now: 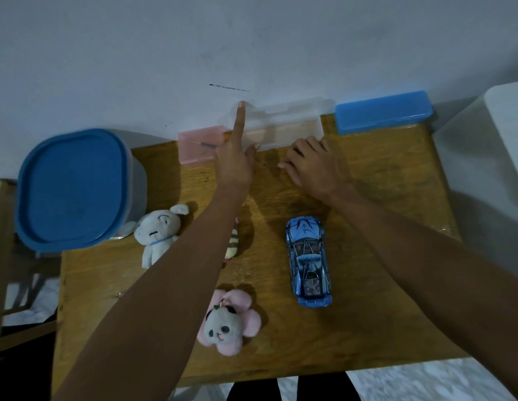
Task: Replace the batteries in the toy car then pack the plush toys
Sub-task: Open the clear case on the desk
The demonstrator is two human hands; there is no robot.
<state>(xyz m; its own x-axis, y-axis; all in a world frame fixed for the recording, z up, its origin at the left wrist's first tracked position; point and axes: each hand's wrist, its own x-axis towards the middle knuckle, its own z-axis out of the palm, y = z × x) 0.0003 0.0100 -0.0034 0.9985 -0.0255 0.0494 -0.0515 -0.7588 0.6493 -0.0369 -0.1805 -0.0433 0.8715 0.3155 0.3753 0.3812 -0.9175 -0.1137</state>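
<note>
Near edge of surface (382,198): pink panda plush (227,322). Toy car (307,260) on wheels, right of it. White plush (159,233) at left. Far: left hand (234,166), grip wide, index finger straight against clear case (283,125). Right hand (312,166) just beside case, fingers curled; cannot tell whether grip holds anything.

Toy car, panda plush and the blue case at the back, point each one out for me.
toy car (308,261), head view, on the middle of its roof
panda plush (222,328), head view, on its face
blue case (383,112), head view, on its lid
</note>
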